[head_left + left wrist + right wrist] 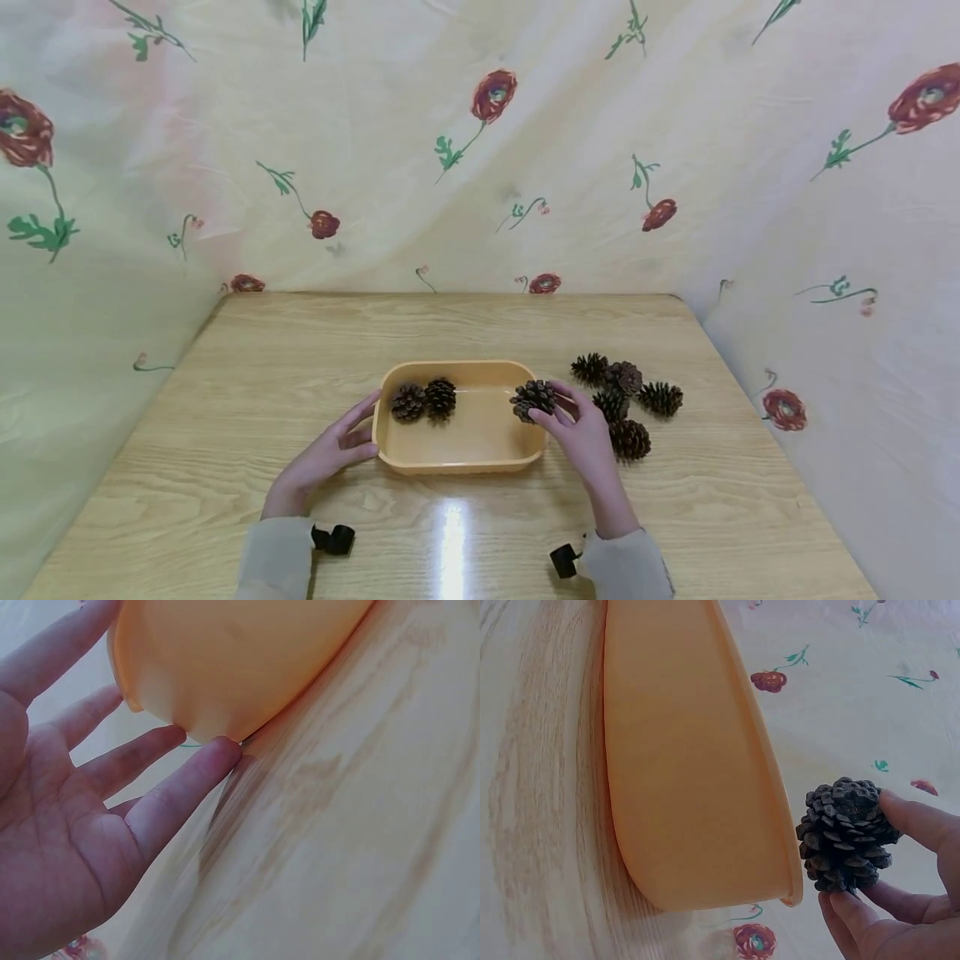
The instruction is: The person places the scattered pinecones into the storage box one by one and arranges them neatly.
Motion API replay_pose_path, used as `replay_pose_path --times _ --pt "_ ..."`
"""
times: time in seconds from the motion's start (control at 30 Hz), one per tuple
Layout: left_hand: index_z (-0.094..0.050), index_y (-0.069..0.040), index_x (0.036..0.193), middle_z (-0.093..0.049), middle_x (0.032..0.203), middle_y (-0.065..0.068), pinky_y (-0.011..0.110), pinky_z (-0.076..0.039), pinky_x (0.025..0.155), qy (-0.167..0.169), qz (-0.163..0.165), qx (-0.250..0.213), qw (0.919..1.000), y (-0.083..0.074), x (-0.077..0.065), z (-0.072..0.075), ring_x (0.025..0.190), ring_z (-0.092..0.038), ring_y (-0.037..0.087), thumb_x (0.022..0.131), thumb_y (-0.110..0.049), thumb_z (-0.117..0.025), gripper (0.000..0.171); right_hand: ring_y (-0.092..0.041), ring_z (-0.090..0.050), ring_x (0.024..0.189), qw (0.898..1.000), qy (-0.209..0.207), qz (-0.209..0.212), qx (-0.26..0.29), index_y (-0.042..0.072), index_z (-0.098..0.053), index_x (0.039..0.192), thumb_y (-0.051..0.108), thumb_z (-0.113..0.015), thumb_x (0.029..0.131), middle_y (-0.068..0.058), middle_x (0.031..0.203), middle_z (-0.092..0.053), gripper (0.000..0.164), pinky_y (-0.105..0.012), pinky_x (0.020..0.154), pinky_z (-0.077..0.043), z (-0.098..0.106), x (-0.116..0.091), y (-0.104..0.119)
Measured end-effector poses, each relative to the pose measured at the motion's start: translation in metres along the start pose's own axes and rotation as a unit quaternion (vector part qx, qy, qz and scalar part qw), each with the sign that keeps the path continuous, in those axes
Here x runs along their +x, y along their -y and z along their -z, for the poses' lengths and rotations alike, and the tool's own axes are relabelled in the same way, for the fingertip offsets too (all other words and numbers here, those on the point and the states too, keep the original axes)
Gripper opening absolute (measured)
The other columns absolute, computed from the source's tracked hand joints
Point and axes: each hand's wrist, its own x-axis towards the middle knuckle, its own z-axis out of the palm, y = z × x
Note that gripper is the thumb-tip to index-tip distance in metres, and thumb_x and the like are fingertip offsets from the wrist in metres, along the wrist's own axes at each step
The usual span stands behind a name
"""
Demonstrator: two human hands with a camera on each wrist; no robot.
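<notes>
A shallow orange plastic basin [465, 454] stands on the wooden table, with two pine cones [439, 398] lying in its left end. Against the basin's left end my left hand [335, 448] rests with fairly straight fingers; the left wrist view shows the fingertips [225, 752] touching its outer wall. My right hand [583, 429] pinches a brown pine cone [844, 832] between thumb and fingers, above the basin's right end. In the right wrist view that cone is beside the basin's rim [780, 795].
Several more pine cones [628, 439] lie in a loose cluster on the table [720, 500], right of the basin and close to my right hand. A flower-printed cloth [390, 150] hangs behind the table and along both sides.
</notes>
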Motion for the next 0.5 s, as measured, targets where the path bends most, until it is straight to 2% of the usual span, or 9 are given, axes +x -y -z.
replay_pose_path --times 0.5 --pt "-0.009 -0.020 0.157 -0.006 0.161 0.024 0.017 -0.046 0.097 0.008 -0.012 -0.003 0.9999 0.000 0.000 0.001 0.140 -0.026 0.053 0.095 -0.008 -0.059 0.081 -0.036 -0.042 0.137 0.999 0.033 0.032 0.002 0.000 -0.046 0.139 0.013 -0.078 0.081 -0.017 0.146 -0.044 0.067 -0.033 0.109 -0.041 -0.014 0.016 0.003"
